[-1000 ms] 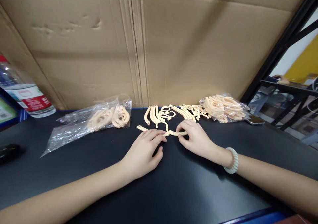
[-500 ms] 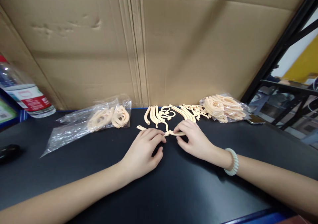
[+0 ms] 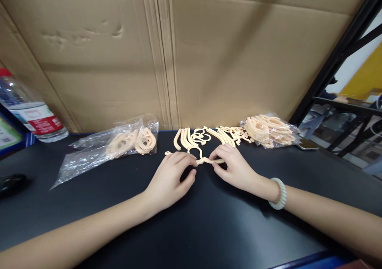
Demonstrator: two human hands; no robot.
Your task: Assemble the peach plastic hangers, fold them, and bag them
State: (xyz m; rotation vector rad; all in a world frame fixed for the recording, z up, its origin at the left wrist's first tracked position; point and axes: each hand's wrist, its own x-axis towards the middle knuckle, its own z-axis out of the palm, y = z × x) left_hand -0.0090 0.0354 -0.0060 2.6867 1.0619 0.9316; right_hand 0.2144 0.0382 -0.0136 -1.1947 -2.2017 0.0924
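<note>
Cream plastic hook-topped hanger (image 3: 204, 160): on smooth black worktop (image 3: 215, 225), between hands | left hand (image 3: 171, 177): edged outward, fingers over left bar (image 3: 167, 153), grip unclear | right hand (image 3: 232, 162): pinching right bar (image 3: 220, 161) | hook (image 3: 200, 153): less covered, joint apparently easier to reach

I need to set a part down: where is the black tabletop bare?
Bare tabletop lies between the forearms, nearer than the hanger, and left of the left hand, bordered by the left plastic bag, a black rounded object and the left forearm. The strip along the cardboard is crowded: loose hanger parts, then the right plastic bag with a phone beside it.
</note>
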